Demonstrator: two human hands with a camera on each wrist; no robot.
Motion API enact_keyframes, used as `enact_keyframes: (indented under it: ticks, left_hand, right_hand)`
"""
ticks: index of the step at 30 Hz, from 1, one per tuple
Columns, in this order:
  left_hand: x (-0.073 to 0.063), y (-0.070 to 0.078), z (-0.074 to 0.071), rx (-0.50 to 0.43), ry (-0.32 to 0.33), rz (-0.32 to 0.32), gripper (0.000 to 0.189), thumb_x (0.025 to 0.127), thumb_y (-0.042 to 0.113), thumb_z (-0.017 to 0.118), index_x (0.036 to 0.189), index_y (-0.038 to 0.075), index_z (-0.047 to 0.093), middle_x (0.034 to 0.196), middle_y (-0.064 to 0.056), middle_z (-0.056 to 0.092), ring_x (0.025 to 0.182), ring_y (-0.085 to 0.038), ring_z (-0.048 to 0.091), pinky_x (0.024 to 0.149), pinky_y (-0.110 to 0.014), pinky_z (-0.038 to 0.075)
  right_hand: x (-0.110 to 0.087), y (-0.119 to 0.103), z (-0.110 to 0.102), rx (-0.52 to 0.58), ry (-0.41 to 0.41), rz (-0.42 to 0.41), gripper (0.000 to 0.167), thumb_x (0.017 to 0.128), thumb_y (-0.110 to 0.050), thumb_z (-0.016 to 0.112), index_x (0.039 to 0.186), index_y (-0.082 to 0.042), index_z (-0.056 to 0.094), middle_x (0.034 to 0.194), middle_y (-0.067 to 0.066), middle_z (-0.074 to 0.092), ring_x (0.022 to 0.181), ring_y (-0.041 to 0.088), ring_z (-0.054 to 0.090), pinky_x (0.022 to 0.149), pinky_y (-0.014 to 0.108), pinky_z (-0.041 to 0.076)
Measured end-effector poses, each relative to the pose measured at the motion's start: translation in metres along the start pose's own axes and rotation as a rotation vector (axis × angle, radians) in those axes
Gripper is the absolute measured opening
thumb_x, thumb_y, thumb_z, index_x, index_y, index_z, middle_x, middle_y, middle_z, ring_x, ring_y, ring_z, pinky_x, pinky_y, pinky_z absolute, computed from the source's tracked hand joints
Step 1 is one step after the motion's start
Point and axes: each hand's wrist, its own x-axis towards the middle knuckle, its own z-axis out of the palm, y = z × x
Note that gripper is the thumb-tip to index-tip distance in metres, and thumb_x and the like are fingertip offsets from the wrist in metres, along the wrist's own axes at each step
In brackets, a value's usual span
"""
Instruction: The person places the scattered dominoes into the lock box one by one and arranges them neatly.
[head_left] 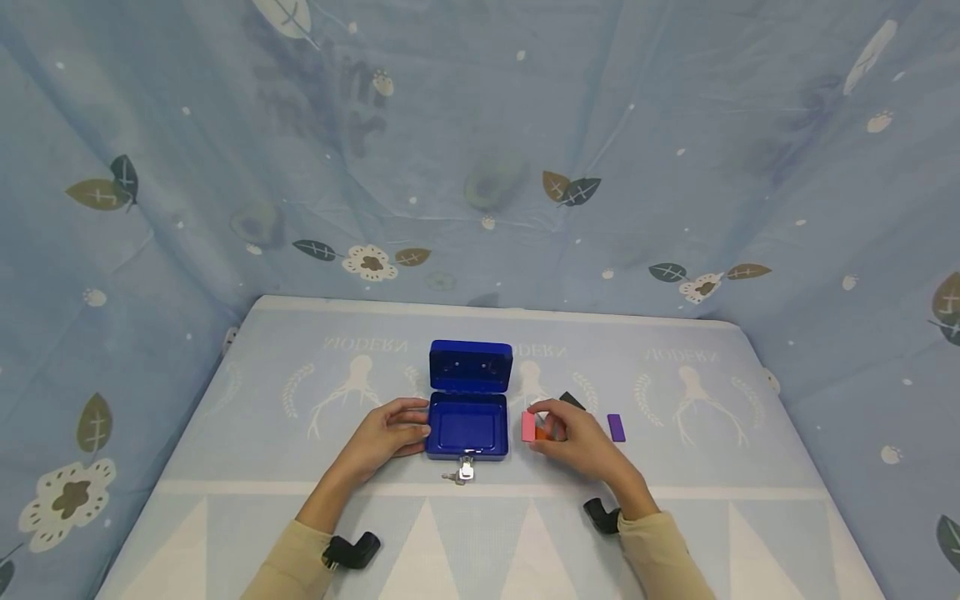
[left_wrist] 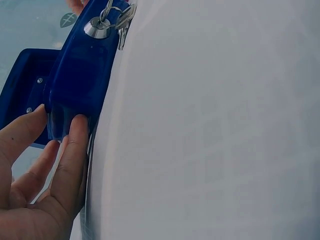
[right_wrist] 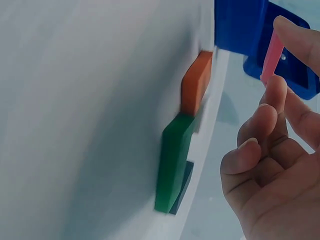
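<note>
A blue metal cash box (head_left: 468, 457) stands on the table with its lid (head_left: 471, 367) raised, and its tray looks bare inside. Keys (head_left: 454, 477) hang from the lock at its front. My left hand (head_left: 386, 433) rests its fingers against the box's left side, the thumb at the upper rim in the left wrist view. Just right of the box, my right hand (head_left: 573, 437) pinches a pink rectangular block (head_left: 528, 426) between thumb and fingertips. The right wrist view shows this block held above the table, with an orange block (right_wrist: 197, 82) and a green block (right_wrist: 172, 160) below.
A purple block (head_left: 616, 427) lies to the right of my right hand, and a dark block (head_left: 572, 401) just beyond it. Patterned blue fabric (head_left: 487, 167) hangs behind the table (head_left: 300, 500) and at its sides.
</note>
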Motion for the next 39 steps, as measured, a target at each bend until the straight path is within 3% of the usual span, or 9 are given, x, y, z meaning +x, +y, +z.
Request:
enact_keyframes:
  ticks: [10,23,39]
  left_hand:
    - [-0.001,0.002,-0.001,0.003,-0.010,0.005,0.055,0.091,0.003,0.071,0.140,-0.006,0.049,0.127,-0.030,0.056,0.104,-0.028,0.066,0.086,-0.040,0.058]
    - [-0.001,0.000,0.000,-0.011,0.005,0.010,0.052,0.090,0.001,0.072,0.138,-0.005,0.052,0.123,-0.025,0.060,0.102,-0.028,0.067,0.084,-0.040,0.059]
    - [0.000,0.000,0.000,-0.016,-0.005,-0.003,0.053,0.090,0.001,0.071,0.139,-0.004,0.051,0.124,-0.025,0.059,0.106,-0.030,0.066,0.086,-0.040,0.059]
  right_hand:
    - [0.017,-0.011,0.012,0.004,-0.008,-0.071,0.043,0.083,-0.016,0.084,0.121,-0.012,0.065,0.082,0.003,0.059,0.064,0.010,0.049,0.056,0.025,0.046]
    - [0.038,-0.031,0.027,-0.025,-0.053,-0.043,0.046,0.084,-0.019,0.083,0.126,-0.013,0.064,0.086,0.001,0.059,0.068,0.011,0.049,0.057,0.026,0.045]
    - [0.064,-0.053,0.049,0.010,-0.103,-0.085,0.044,0.085,-0.018,0.082,0.125,-0.011,0.064,0.084,-0.003,0.058,0.062,0.009,0.048,0.053,0.024,0.045]
